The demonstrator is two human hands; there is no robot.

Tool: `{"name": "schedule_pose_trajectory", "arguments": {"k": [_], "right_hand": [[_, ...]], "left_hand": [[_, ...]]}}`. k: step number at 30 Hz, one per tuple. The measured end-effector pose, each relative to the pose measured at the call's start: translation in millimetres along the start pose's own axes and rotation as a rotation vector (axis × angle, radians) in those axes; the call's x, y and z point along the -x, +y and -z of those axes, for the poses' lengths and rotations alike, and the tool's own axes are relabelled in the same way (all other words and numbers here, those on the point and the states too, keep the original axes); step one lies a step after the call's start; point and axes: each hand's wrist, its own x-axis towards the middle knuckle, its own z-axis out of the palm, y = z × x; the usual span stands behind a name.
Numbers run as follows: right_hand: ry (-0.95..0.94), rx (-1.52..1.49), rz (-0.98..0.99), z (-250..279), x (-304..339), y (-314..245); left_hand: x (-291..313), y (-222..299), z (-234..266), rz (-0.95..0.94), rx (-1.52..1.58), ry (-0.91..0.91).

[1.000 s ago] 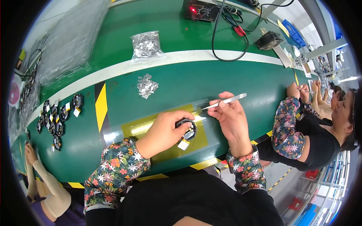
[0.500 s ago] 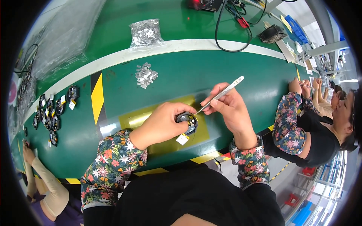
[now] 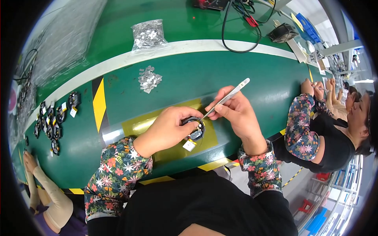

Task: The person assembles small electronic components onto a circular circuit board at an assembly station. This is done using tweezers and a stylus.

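Note:
A round black electronic assembly (image 3: 195,133) rests over a yellowish translucent mat (image 3: 161,154). My left hand (image 3: 167,125) is closed on its left side, thumb over the inside. From the assembly's lower edge a small white battery (image 3: 189,145) sticks out on its lead. Silver tweezers (image 3: 233,93) are pinched in my right hand (image 3: 235,111), slanting down so that their tip meets the upper right rim of the assembly. Whether the tip grips anything is too small to tell.
Small grey and white pieces (image 3: 149,80) lie piled beyond my hands, with a clear bag (image 3: 149,34) of similar pieces behind. Several black assemblies (image 3: 50,121) are grouped at the left. A black cable (image 3: 225,36) loops at the back. Co-workers sit on both sides.
My left thumb has shifted up and right across the assembly, uncovering more of its inside. The right hand and tweezers have moved slightly left. The whole view has shifted a little.

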Motion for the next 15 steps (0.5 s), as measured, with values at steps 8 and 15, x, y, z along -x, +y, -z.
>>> {"name": "schedule_pose_trajectory", "arguments": {"k": [8,15], "right_hand": [[0.077,0.137,0.234,-13.6,9.3,-5.4],[-0.043,0.917,0.714,-22.2,22.0,-15.5]], "left_hand": [[-0.3,2.1,-4.1,-0.025,-0.101,0.098],[0.0,4.4,-0.8,0.001,0.071,0.057]]}}
